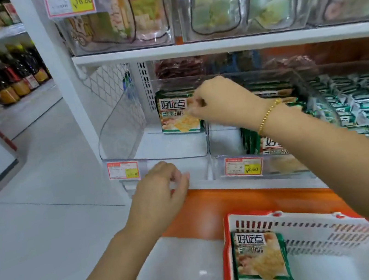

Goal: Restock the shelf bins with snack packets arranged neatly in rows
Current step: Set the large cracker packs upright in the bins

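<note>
the person's two forearms are bare from the picture's edge down to the wrists, and both hands are bare. the right hand has a bracelet at its wrist: one thin strand of small, rounded, gold-coloured beads with a bright shine, sitting close against the wrist. the left hand and its wrist are bare. finer detail on the fingers is too blurred to tell.
</note>
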`<state>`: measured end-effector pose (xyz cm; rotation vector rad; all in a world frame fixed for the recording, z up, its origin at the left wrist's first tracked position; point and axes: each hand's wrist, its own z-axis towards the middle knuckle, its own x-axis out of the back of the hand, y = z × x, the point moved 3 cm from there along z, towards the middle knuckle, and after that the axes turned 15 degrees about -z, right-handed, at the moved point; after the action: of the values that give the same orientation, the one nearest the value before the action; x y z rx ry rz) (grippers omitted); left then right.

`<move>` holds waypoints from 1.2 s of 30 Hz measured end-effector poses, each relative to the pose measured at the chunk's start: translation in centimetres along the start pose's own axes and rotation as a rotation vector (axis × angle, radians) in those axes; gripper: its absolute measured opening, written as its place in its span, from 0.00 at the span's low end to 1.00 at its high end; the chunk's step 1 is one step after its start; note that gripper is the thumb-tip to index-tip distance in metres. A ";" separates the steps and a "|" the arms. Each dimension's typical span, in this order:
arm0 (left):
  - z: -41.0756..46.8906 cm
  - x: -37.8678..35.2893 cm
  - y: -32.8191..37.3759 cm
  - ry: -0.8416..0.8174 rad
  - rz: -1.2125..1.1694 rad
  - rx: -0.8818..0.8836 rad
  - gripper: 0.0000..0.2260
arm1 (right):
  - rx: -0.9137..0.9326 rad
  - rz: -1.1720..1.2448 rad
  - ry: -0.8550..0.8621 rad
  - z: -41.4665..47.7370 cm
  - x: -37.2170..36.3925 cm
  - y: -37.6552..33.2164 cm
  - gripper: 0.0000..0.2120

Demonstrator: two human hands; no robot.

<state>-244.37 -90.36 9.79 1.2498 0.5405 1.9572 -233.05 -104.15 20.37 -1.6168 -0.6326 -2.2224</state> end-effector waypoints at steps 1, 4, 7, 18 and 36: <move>-0.8 -0.8 0.6 -0.077 0.035 0.003 0.15 | 0.015 0.053 0.006 -2.6 0.6 -0.2 0.19; -2.4 -3.4 1.8 -0.321 0.080 0.105 0.21 | 0.000 0.190 -0.079 -10.5 -0.3 0.1 0.21; -3.8 -6.1 2.5 -0.534 0.078 0.226 0.16 | -0.164 0.345 -0.238 -16.7 -5.2 1.8 0.17; -16.3 -18.6 0.9 -0.817 -0.053 0.734 0.20 | -0.793 0.868 -1.011 -36.0 -27.6 2.2 0.33; -22.8 -23.1 0.9 -0.455 -0.624 1.393 0.21 | -0.799 1.633 -0.941 -37.5 -26.5 4.5 0.17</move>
<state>-259.32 -107.83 -13.16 1.8579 1.9037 0.5528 -253.00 -127.79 -13.89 -2.0950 1.2162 -0.3845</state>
